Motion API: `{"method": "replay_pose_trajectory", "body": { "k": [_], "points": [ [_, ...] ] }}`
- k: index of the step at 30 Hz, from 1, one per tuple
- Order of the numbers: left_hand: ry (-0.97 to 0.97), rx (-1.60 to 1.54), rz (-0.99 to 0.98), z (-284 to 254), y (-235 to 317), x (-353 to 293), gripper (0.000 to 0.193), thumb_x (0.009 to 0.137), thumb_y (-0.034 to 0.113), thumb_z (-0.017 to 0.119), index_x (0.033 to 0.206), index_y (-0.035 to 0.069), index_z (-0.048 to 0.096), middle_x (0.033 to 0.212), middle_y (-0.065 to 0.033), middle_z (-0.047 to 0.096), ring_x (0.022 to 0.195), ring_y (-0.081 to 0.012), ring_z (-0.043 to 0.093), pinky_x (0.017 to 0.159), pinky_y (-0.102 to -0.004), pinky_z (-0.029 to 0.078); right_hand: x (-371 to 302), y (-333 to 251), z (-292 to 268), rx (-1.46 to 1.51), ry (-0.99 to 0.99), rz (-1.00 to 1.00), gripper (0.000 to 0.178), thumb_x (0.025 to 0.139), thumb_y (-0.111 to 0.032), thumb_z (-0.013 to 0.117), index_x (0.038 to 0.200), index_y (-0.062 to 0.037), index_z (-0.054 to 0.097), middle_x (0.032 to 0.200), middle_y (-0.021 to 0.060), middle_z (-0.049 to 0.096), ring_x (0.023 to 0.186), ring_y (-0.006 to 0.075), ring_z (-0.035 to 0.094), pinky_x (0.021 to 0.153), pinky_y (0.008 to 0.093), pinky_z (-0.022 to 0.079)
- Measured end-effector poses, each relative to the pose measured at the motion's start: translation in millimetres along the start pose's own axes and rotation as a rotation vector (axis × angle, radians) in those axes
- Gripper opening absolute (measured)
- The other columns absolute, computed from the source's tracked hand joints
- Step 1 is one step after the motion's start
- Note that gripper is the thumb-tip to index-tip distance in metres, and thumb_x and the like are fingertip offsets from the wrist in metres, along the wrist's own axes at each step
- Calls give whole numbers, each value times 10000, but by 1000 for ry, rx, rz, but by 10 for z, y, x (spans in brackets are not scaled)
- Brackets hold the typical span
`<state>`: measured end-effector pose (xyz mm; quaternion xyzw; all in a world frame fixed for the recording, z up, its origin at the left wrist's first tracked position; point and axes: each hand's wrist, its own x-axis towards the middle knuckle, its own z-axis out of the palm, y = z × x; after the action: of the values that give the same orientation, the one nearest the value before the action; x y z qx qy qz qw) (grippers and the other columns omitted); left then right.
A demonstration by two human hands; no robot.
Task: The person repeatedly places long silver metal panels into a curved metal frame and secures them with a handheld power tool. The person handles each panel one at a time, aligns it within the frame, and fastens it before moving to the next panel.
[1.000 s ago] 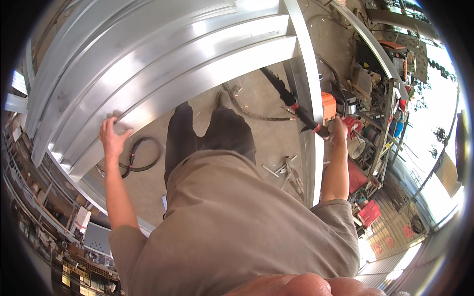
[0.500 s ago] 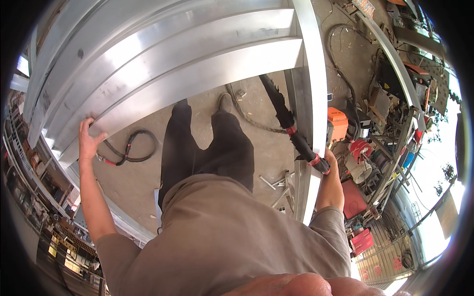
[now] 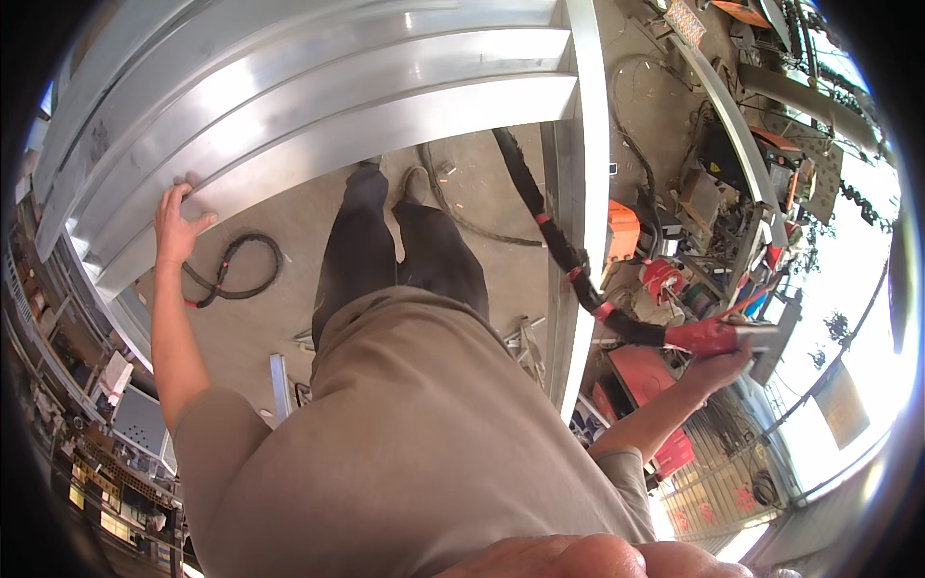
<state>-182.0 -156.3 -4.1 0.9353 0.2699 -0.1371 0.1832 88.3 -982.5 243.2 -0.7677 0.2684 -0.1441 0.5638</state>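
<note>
In front of me stands a silver metal frame (image 3: 585, 183) with long, shiny slats (image 3: 395, 132). My left hand (image 3: 178, 231) rests on the near slat at its left end, fingers stretched and thumb apart, holding nothing. Out to the right, beyond the frame's right-hand bar, my right hand (image 3: 723, 370) grips a red welding gun (image 3: 699, 337) with a metal front end, slightly blurred. From the gun a thick black sleeved cable (image 3: 525, 185), banded in red, runs across the bar and down under the slats.
A coiled black cable (image 3: 252, 265) lies on the concrete floor at left. Right of the frame are an orange machine (image 3: 621, 231), a red reel (image 3: 661, 279), a red box (image 3: 644, 374) and a curved metal rail (image 3: 737, 125). Metal offcuts (image 3: 525, 345) lie near my legs.
My right hand has moved from behind the right-hand bar out to the right, lifting the welding gun into view and drawing the cable over the bar. My left hand stays on the slat.
</note>
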Motion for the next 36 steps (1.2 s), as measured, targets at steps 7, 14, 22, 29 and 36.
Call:
{"method": "replay_pose_trajectory", "body": {
  "k": [7,14,22,29,36],
  "points": [
    [35,79,10,80,-131,-16,749,676,308,933,1322,140,594,1351,-49,588,1322,-306,513,1115,-496,371,-448,-1166,1114,4,-318,-379,689,932,-393,595,1441,44,439,975,160,641,928,224,628,827,352,538],
    [-4,62,-19,79,-133,-10,744,689,311,930,1335,148,598,1378,-44,579,1330,-301,504,1142,-500,338,-679,-1942,2281,-588,-671,-232,469,849,-115,726,1255,72,587,975,112,675,812,163,656,695,295,567],
    [34,9,25,86,-167,-12,721,696,310,925,1325,157,607,1375,-38,584,1322,-297,506,1135,-500,338,-683,-1467,3725,-1525,-926,-199,507,831,-220,718,1276,11,642,887,103,731,794,156,687,716,331,540],
    [51,9,40,99,-183,-18,739,688,315,926,1330,140,604,1385,-84,584,1326,-337,512,1119,-531,345,-749,-1237,4273,-1729,-1049,-180,365,859,-191,713,1127,52,659,836,107,717,690,183,696,656,353,556],
    [66,3,49,122,-211,-25,736,681,319,929,1321,142,612,1383,-72,588,1324,-323,514,1110,-522,349,-706,-1088,4502,-1785,-1073,-81,349,903,-193,722,1149,45,656,808,85,693,669,177,696,624,318,573]
  ]
}}
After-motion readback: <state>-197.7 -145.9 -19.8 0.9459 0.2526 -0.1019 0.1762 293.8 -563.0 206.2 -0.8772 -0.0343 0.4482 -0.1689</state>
